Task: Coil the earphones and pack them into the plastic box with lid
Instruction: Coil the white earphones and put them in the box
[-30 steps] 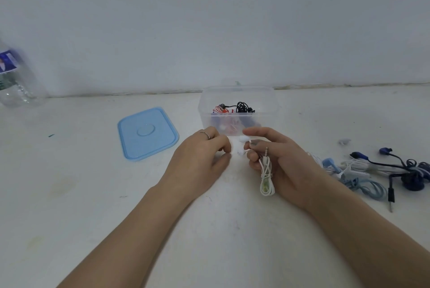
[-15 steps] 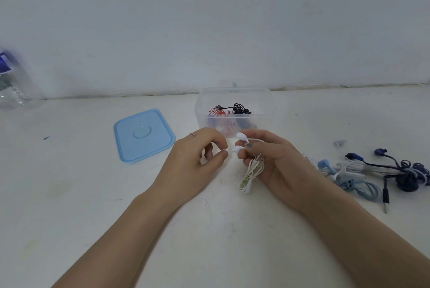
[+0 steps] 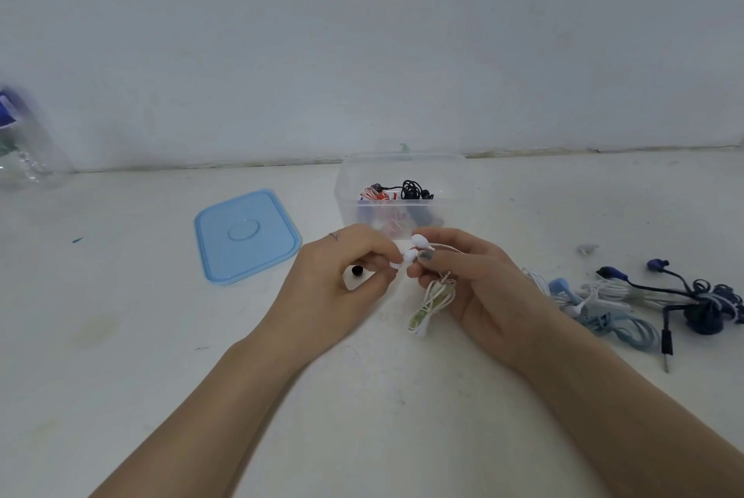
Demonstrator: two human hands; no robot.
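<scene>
My right hand (image 3: 479,288) holds a coiled bundle of white earphones (image 3: 432,302), with the loops hanging below the fingers just above the table. One white earbud (image 3: 420,242) sticks up above my right thumb. My left hand (image 3: 334,284) pinches the other white earbud (image 3: 407,256) between thumb and fingertips. Just behind both hands stands the clear plastic box (image 3: 402,191), open, with black and red-and-white earphones inside. Its blue lid (image 3: 246,236) lies flat on the table to the left.
A tangle of blue, white and dark navy earphones (image 3: 652,300) lies on the table at the right, with a jack plug toward the front. A small black ear tip (image 3: 356,270) lies under my left hand. A clear plastic bottle (image 3: 20,143) stands at the far left by the wall.
The white coil has swung to hang slanting left. My left hand now pinches one earbud, and both earbuds show between the hands. A small black ear tip has come into view under the left hand.
</scene>
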